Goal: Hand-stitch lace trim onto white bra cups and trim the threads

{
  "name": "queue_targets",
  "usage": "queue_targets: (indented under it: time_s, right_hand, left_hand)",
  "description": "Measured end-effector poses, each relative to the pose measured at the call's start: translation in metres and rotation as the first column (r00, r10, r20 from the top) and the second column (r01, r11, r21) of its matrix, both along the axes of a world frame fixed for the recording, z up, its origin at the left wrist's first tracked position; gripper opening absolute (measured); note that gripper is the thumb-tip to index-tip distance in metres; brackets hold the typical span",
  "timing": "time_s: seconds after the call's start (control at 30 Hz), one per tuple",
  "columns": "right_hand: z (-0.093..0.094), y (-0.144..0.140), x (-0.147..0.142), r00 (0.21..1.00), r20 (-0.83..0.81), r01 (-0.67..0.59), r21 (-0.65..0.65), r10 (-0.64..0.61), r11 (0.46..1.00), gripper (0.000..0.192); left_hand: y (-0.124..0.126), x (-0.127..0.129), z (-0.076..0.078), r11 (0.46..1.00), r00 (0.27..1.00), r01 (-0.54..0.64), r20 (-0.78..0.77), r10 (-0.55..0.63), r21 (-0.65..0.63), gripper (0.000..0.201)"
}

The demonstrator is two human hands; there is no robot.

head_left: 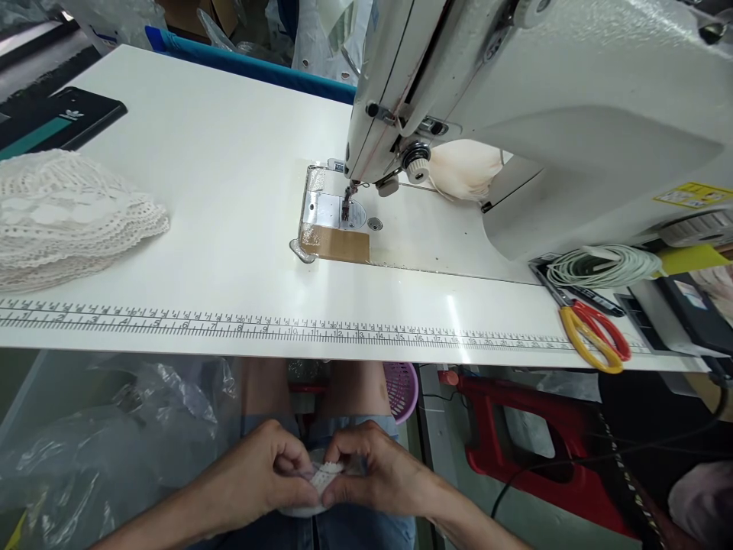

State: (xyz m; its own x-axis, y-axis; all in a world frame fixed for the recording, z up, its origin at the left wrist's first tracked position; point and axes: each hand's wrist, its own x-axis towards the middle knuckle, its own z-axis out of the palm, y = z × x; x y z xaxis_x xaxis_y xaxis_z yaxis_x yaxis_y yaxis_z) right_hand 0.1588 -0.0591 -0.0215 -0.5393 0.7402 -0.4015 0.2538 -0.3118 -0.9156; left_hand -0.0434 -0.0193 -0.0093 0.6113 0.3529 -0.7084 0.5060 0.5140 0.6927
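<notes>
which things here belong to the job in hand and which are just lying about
Job in hand:
small white lacy piece, pinched by the left hand and right hand
probably the cream lace pile and sewing machine, neither being touched

Apparently lying about:
scissors, perhaps a tool for it
coiled cord
teal-striped black item
purple basket

A small white lace piece [325, 477] with an openwork pattern shows near, above blue denim shorts [366, 531]. At left, a layered cream lace bundle [74, 221] bears rows of eyelets; farther, a flat black case [51, 108] has a teal stripe and white logo. Black ruler markings [295, 330] line the glossy white tabletop [229, 191]. At right, metal scissors [566, 317] pair yellow and red handles.
</notes>
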Motion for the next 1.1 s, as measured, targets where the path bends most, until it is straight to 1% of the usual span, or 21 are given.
queue_targets:
  time_s: [0.1,0.2,0.33,0.5,0.57,0.7,0.87,1.1]
  right_hand:
    - [-0.004,0.000,0.000,0.998,-0.068,0.010,-0.078,-0.015,0.997,0.028]
    - [-0.007,-0.002,0.000,0.995,-0.087,0.032,-0.156,-0.046,0.987,0.031]
    - [-0.007,-0.002,-0.002,0.990,-0.117,0.054,-0.206,-0.079,0.977,0.033]
    - [-0.005,0.001,-0.002,0.982,-0.141,0.087,-0.255,-0.126,0.963,0.038]
    - [-0.005,0.002,-0.001,0.981,-0.144,0.088,-0.286,-0.133,0.954,0.039]
    - [-0.007,0.000,0.001,0.985,-0.107,0.097,-0.303,-0.135,0.948,0.039]
    - [-0.008,0.000,0.002,0.985,-0.111,0.085,-0.341,-0.130,0.936,0.040]
    - [-0.005,0.001,0.001,0.988,-0.115,0.066,-0.315,-0.107,0.947,0.040]
  left_hand:
    - [-0.002,-0.002,-0.001,1.000,0.999,-0.024,0.030,0.025,-0.004,0.021]
    - [-0.003,-0.004,-0.003,1.000,0.999,-0.020,0.043,0.020,-0.008,0.020]
    - [-0.004,-0.007,-0.001,1.000,1.000,0.001,0.032,-0.001,0.022,0.017]
    - [-0.002,-0.011,0.003,0.996,0.999,0.036,-0.036,-0.033,0.080,0.013]
    - [-0.002,-0.012,0.004,0.996,0.999,0.040,-0.028,-0.038,0.082,0.013]
    - [-0.002,-0.011,0.006,0.997,0.999,0.033,-0.041,-0.030,0.077,0.013]
    - [-0.002,-0.010,0.006,0.997,0.999,0.032,-0.043,-0.029,0.072,0.012]
    - [-0.002,-0.011,0.006,0.999,1.000,0.023,-0.007,-0.023,0.040,0.009]
